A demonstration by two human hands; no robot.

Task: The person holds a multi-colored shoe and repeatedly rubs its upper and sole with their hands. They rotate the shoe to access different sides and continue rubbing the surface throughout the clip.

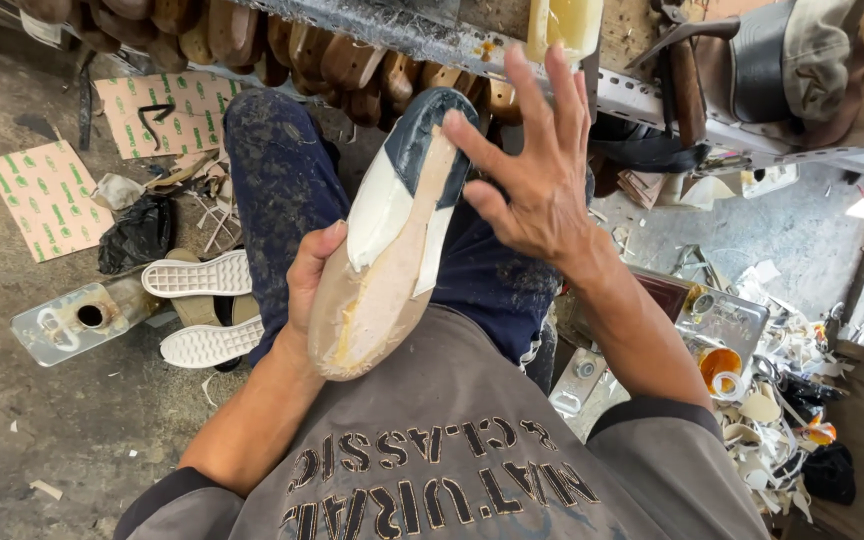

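Left hand (310,285) grips the lasted shoe (392,235) from below, fingers wrapped behind it. Right hand (532,170), fingers spread, presses the toe at 2 o'clock. White soles (202,305) lie at 9 o'clock.

Shoe on the lap, hands either side

Left hand (307,285) at the shoe's (392,240) nine o'clock, right hand (532,170) at two; two soles (202,305) on the floor (42,420) at nine, metal can (77,320) beyond.

Dusty concrete floor (22,400): two white soles (202,310), cardboard sheets (47,195), black bag (137,235).
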